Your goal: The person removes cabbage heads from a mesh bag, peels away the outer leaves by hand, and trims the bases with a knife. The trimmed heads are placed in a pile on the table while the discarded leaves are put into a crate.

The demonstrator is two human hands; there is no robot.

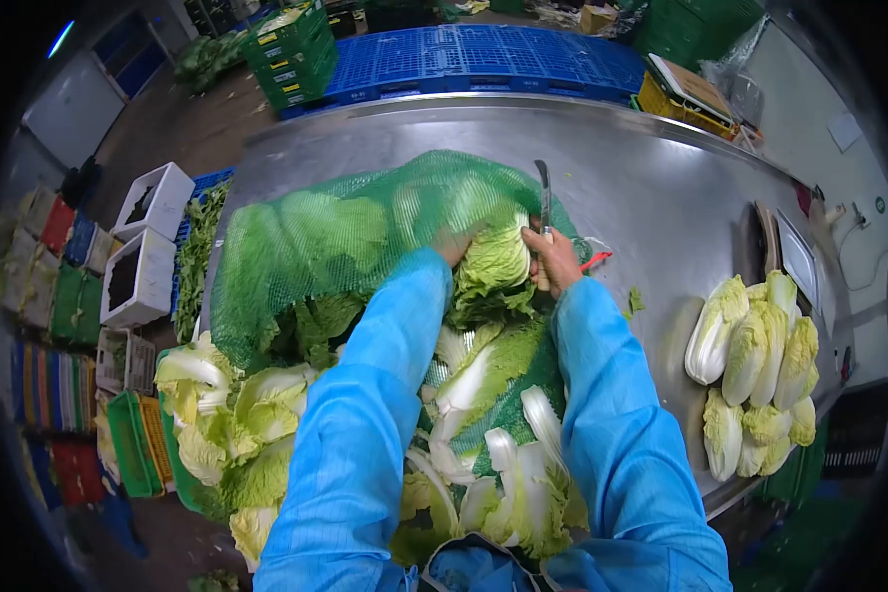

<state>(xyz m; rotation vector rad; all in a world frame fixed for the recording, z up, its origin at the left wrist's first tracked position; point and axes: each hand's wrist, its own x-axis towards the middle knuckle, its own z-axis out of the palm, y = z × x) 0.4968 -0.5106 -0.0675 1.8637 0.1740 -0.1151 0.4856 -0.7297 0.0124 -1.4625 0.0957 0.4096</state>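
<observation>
Two forearms in glossy light-blue sleeves reach forward over a wide grey metal desk [651, 187]. The right hand [558, 262] is closed around the handle of a small knife with a curved dark blade [544, 192], held upright so that the tip points away from the body. The thumb and fingers of that hand also meet the side of a leafy, pale-green Chinese cabbage [493, 259], which sits between the two hands, its ruffled leaf end turned toward the person. The left hand [452, 245] is at the other side of this cabbage (partly hidden by sleeve and net, so whether its fingers grip cannot be told).

Around and beyond the left hand spreads a large green mesh net bag [296, 247], with more cabbages showing through its weave. A red strip [595, 261] lies just beside the right hand. Below the held cabbage, between the forearms, are loose white-ribbed cabbage leaves [469, 390], some of them on green mesh. More loose yellow-green leaves [257, 414] are heaped to the left of the left sleeve.

Well apart, at the right side of the desk, is a cluster of trimmed, pale-yellow cabbages [757, 360] (several lie against one another). Past the far edge of the desk are blue plastic pallets [483, 57].
</observation>
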